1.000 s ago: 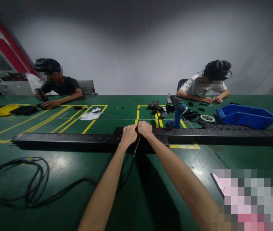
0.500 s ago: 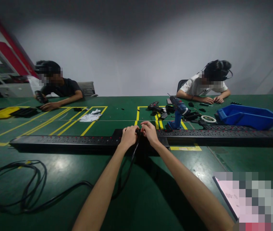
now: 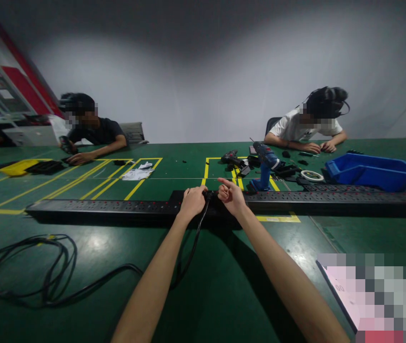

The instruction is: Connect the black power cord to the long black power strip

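Note:
A long black power strip (image 3: 97, 209) with rows of outlets and small red dots lies across the bench in front of me. A black cable (image 3: 198, 233) comes out at its middle section and runs down toward me. My left hand (image 3: 193, 202) is closed at the point where the cable meets the strip, its fingertips on the cable end and partly hidden. Just to the right, my right hand (image 3: 232, 197) is raised a little off the strip, index finger stretched out and the other fingers loosely curled, with nothing visible in it.
Coiled cable (image 3: 45, 281) lies at the left front. Behind the strip stand a blue cordless drill (image 3: 264, 166), a second drill (image 3: 232, 158), a white ring (image 3: 312, 176) and a blue bin (image 3: 374, 172). Two people sit opposite. A pink-screened device (image 3: 342, 290) lies at right front.
My right hand has drawn back to the right, away from the cable end, and its index finger has straightened. My left hand stays at the cable. The view has shifted slightly.

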Demonstrator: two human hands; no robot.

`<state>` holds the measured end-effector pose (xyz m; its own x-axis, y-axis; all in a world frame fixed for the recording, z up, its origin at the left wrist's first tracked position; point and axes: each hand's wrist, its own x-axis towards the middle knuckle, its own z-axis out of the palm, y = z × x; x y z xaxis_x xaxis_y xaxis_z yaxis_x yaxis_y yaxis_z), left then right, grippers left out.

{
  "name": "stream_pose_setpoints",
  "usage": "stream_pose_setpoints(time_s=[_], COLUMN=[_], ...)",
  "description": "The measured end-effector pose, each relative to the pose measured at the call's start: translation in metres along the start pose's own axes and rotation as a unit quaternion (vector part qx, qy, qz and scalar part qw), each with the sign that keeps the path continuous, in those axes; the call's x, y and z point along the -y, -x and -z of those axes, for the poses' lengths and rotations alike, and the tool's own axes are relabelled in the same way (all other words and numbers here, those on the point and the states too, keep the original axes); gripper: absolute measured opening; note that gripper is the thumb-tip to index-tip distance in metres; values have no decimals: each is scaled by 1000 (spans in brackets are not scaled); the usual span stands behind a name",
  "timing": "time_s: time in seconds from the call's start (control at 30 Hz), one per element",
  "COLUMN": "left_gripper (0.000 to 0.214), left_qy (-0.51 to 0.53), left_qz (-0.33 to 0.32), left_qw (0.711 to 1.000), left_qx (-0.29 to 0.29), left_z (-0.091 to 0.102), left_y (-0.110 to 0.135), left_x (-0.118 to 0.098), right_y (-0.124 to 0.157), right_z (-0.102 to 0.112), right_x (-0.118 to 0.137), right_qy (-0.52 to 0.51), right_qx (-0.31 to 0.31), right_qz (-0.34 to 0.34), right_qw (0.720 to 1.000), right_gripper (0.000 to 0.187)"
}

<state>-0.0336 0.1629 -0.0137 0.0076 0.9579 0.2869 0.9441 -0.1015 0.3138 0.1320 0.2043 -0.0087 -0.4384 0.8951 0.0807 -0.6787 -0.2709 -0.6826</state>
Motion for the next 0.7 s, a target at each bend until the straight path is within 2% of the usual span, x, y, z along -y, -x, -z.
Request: stream_pose_setpoints(time_s=[0.17, 0.33, 0.53, 0.7], left_gripper=[35, 34, 35, 36], left_qy=[-3, -4, -6, -2], left_qz=[-6, -1, -2, -1], left_qw=[1000, 1000, 1000, 1000], left_qx=[-3, 1, 0, 3], left_z=[0, 0, 1, 1], left_y=[1, 1, 1, 1], left_x=[0, 0, 0, -1], right_y=[-3, -2, -2, -2], right_z=[5, 5, 5, 3], right_x=[0, -2, -3, -2], right_qy=[-37, -44, -33, 20], right_qx=[-23, -21, -25, -47], right_qz=[-11, -5, 10, 9], right_qw=[999, 999, 999, 999], right_gripper=[14, 11, 25, 33])
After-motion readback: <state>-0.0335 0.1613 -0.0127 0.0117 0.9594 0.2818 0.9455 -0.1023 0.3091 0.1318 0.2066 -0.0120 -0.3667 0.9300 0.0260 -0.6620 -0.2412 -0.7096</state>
